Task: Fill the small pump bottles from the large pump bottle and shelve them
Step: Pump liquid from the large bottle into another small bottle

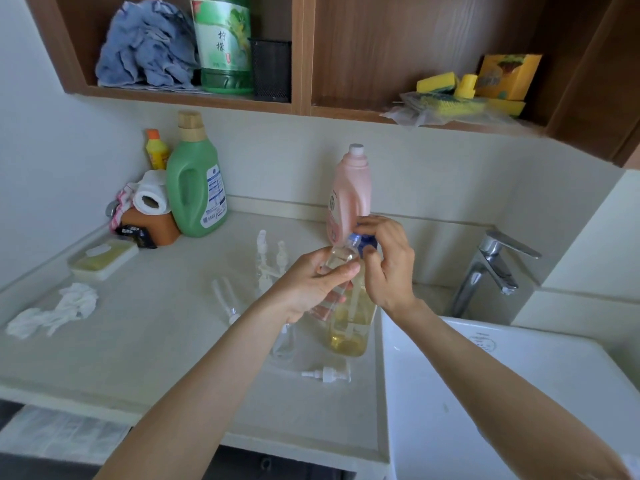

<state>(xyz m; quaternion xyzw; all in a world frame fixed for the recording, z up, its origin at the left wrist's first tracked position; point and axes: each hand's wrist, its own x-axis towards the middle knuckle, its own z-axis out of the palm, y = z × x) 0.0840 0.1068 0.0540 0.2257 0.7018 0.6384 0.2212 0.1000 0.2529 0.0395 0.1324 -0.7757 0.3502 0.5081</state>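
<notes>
I see a clear plastic bottle [337, 271] with a glossy blue cap [365, 242], and behind it a smooth pink plastic bottle [349, 195]. The green jug [195, 192] looks like slightly shiny plastic. The counter [156, 341] reads as pale, matt stone. The tap [491, 268] is polished metal, the sink [485, 393] glossy white ceramic. The shelf [301, 53] is brown wood grain, holding a crumpled blue cloth [149, 46] and yellow sponges [436, 81]. A paper roll [150, 199] looks soft.

Soft even daylight, faint shadows, wide-angle edge bending, slight blur.
</notes>
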